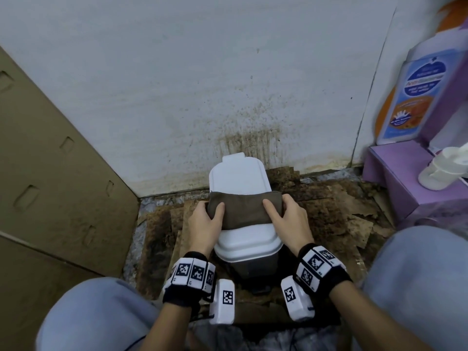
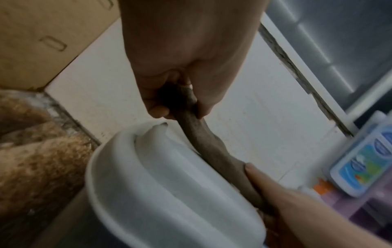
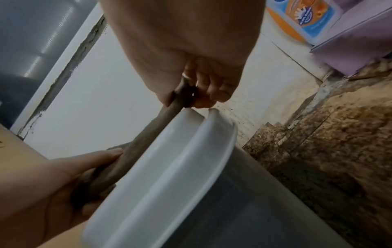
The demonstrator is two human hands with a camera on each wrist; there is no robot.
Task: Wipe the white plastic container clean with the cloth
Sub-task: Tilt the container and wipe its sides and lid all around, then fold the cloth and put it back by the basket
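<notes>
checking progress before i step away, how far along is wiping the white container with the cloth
Done: the brown cloth is folded and laid across the white container lid.
In hand: the left hand and right hand each grip one end of it.
Left: the lid's bare near and far parts; whether any were wiped, or the sides, cannot be told.

A stained floor [image 1: 149, 211] carries torn, dirty cardboard sheets [image 1: 342, 214]; the white plastic container [image 1: 240, 178] stands on them, a purple box [image 1: 395, 183] beside.
</notes>
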